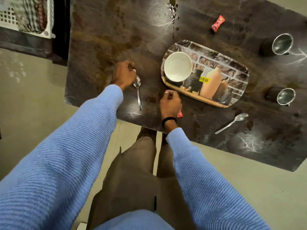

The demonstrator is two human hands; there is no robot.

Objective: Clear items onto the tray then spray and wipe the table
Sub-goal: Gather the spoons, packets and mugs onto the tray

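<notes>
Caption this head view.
Left hand at a steel spoon beside a printed oval tray holding a white bowl.

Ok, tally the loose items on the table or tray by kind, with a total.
Spoons: 2
Steel cups: 2
Red wrappers: 2
Bowl: 1, on the tray
Total: 7

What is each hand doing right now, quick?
Left hand: curled at the bowl end of a spoon lying on the table; whether it has a grip cannot be told.
Right hand: loosely closed, apparently holding nothing.
</notes>
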